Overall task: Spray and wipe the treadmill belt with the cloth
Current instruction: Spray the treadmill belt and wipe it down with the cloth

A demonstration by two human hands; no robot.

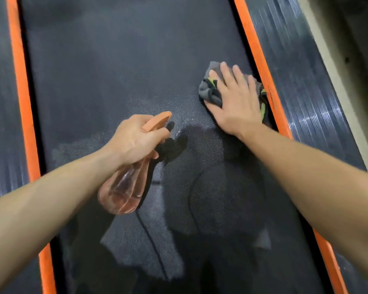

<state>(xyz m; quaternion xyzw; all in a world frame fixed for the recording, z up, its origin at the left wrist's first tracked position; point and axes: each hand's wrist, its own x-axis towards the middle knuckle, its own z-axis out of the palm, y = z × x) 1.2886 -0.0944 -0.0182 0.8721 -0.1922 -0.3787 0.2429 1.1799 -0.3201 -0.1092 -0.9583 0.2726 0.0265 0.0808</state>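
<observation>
The dark textured treadmill belt (106, 66) fills the middle of the view, with a paler wet patch around its centre. My left hand (134, 139) grips a translucent orange spray bottle (125, 187) by its neck, nozzle pointing up and to the right, held above the belt. My right hand (236, 98) lies flat, fingers spread, pressing a crumpled grey cloth (208, 90) with yellow-green trim onto the belt close to its right edge. Most of the cloth is hidden under the palm.
Orange strips run along both sides of the belt, left (23, 102) and right (261, 66). Outside them lie ribbed black side rails, left (0, 124) and right (306, 92). A pale floor edge (336, 77) shows at far right.
</observation>
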